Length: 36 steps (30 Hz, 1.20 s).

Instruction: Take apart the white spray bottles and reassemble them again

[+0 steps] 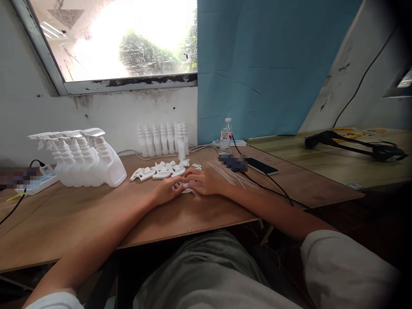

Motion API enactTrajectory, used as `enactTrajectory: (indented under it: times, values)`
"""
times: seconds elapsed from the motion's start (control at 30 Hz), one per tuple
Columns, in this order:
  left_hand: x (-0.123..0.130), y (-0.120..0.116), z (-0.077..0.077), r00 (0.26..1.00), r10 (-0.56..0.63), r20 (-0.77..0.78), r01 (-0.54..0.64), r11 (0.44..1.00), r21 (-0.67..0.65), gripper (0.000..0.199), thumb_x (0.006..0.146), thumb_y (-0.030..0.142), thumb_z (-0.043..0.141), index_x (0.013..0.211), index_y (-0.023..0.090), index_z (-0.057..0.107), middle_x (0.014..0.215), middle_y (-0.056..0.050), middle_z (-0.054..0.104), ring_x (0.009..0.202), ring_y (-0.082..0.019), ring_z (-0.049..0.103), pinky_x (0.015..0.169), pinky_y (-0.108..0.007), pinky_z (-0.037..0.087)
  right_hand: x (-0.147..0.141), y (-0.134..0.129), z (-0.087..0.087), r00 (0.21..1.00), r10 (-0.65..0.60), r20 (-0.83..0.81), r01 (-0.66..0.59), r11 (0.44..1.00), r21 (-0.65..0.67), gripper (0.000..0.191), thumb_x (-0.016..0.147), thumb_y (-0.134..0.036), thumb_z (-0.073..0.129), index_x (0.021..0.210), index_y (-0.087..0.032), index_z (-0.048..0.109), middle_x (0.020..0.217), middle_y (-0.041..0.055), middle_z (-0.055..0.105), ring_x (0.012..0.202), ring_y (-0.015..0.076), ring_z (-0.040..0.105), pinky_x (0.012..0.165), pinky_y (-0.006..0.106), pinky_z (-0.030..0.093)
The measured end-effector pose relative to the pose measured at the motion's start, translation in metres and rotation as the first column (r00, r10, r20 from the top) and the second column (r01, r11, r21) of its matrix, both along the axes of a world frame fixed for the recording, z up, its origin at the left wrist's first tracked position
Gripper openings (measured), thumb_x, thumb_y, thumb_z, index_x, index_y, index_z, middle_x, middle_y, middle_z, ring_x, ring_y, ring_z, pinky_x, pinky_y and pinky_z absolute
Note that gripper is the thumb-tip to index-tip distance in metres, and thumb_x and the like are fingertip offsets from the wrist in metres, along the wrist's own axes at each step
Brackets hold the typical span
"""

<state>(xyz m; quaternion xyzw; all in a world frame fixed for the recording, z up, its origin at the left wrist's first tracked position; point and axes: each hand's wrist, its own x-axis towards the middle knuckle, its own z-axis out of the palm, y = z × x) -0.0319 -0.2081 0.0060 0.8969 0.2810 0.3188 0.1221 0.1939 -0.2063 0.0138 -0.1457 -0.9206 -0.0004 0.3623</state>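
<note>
My left hand and my right hand meet over the middle of the table, fingers closed around a small white plastic part. It looks like a trigger spray head, though the fingers cover most of it. A ring sits on a finger of my left hand. Right behind both hands lies a pile of loose white spray heads. Two small white pieces rest beyond my right hand. Thin white tubes are spread on the tabletop to the right of it.
White spray bottles with heads on stand at left. Several slim white bottles line the wall. A clear water bottle, a phone and black cables are at right. A power strip lies far left. The wooden table ends near my lap.
</note>
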Motion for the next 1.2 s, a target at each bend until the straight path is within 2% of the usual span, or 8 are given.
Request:
enactTrajectory:
  times: [0.23, 0.4, 0.6, 0.8, 0.97, 1.03, 1.13, 1.2]
  values:
    - [0.001, -0.002, 0.001, 0.999, 0.033, -0.013, -0.032, 0.999, 0.027, 0.022, 0.087, 0.037, 0.056, 0.097, 0.019, 0.061, 0.083, -0.002, 0.065, 0.074, -0.014, 0.06, 0.071, -0.025, 0.048, -0.004, -0.008, 0.005, 0.982, -0.175, 0.075, 0.155, 0.963, 0.219, 0.021, 0.086, -0.025, 0.053, 0.103, -0.016, 0.061, 0.114, 0.0119, 0.058, 0.102, 0.0225, 0.055, 0.092, 0.042, 0.047]
    - [0.003, -0.001, 0.0, 1.0, 0.008, -0.01, -0.008, 0.999, 0.036, 0.023, 0.087, 0.038, 0.056, 0.098, 0.018, 0.059, 0.084, -0.002, 0.064, 0.076, -0.015, 0.06, 0.073, -0.027, 0.048, -0.009, -0.012, 0.005, 0.964, -0.239, 0.113, 0.206, 0.948, 0.244, 0.026, 0.082, -0.023, 0.054, 0.105, -0.012, 0.06, 0.129, 0.0165, 0.052, 0.109, 0.0272, 0.054, 0.093, 0.045, 0.047]
    - [0.003, 0.001, -0.002, 1.0, 0.017, 0.009, -0.017, 1.0, 0.024, 0.023, 0.086, 0.04, 0.055, 0.096, 0.019, 0.057, 0.082, -0.002, 0.062, 0.074, -0.015, 0.059, 0.072, -0.027, 0.048, -0.01, -0.016, 0.007, 0.97, -0.166, 0.175, 0.157, 0.985, 0.067, 0.038, 0.085, -0.015, 0.049, 0.123, -0.013, 0.05, 0.137, 0.0164, 0.044, 0.124, 0.0248, 0.047, 0.104, 0.043, 0.041]
    - [0.003, -0.001, -0.001, 0.998, 0.053, 0.016, -0.053, 0.998, -0.027, 0.023, 0.083, 0.04, 0.058, 0.095, 0.02, 0.059, 0.083, -0.001, 0.062, 0.067, -0.012, 0.057, 0.066, -0.025, 0.048, -0.006, -0.007, 0.005, 1.0, 0.018, 0.005, -0.016, 0.971, -0.238, 0.02, 0.09, -0.022, 0.049, 0.104, -0.016, 0.061, 0.122, 0.011, 0.052, 0.121, 0.0191, 0.049, 0.105, 0.039, 0.039]
    - [0.006, -0.004, 0.003, 0.997, 0.071, 0.018, -0.07, 0.997, -0.039, 0.021, 0.079, 0.036, 0.06, 0.091, 0.019, 0.059, 0.081, 0.0, 0.061, 0.065, -0.011, 0.056, 0.063, -0.023, 0.048, 0.0, 0.003, 0.01, 0.962, -0.154, -0.226, 0.084, 0.952, -0.293, 0.026, 0.09, -0.027, 0.05, 0.113, -0.016, 0.057, 0.118, 0.011, 0.056, 0.089, 0.014, 0.061, 0.079, 0.029, 0.051]
    - [0.006, -0.004, 0.003, 0.997, 0.072, 0.009, -0.071, 0.997, -0.031, 0.02, 0.079, 0.034, 0.06, 0.092, 0.019, 0.058, 0.081, -0.001, 0.06, 0.066, -0.011, 0.056, 0.063, -0.023, 0.048, 0.007, 0.008, 0.016, 0.911, -0.39, -0.136, 0.339, 0.894, -0.293, 0.025, 0.09, -0.026, 0.048, 0.11, -0.014, 0.057, 0.108, 0.0099, 0.061, 0.083, 0.0141, 0.061, 0.074, 0.026, 0.049]
    - [0.005, -0.004, 0.003, 0.997, 0.068, -0.028, -0.069, 0.997, -0.026, 0.022, 0.078, 0.035, 0.059, 0.094, 0.019, 0.057, 0.083, -0.002, 0.061, 0.068, -0.012, 0.056, 0.063, -0.023, 0.048, 0.026, 0.015, 0.025, 0.629, -0.734, 0.256, 0.777, 0.601, -0.185, 0.025, 0.091, -0.028, 0.046, 0.102, -0.014, 0.064, 0.099, 0.0104, 0.067, 0.091, 0.0184, 0.062, 0.08, 0.026, 0.046]
    - [0.004, -0.005, 0.004, 0.996, 0.078, -0.049, -0.079, 0.996, -0.03, 0.025, 0.079, 0.036, 0.058, 0.099, 0.02, 0.056, 0.083, -0.002, 0.061, 0.068, -0.012, 0.056, 0.064, -0.024, 0.048, 0.042, 0.02, 0.028, 0.44, -0.797, 0.414, 0.895, 0.426, -0.131, 0.026, 0.088, -0.028, 0.051, 0.102, -0.013, 0.066, 0.102, 0.015, 0.068, 0.097, 0.0237, 0.063, 0.081, 0.028, 0.046]
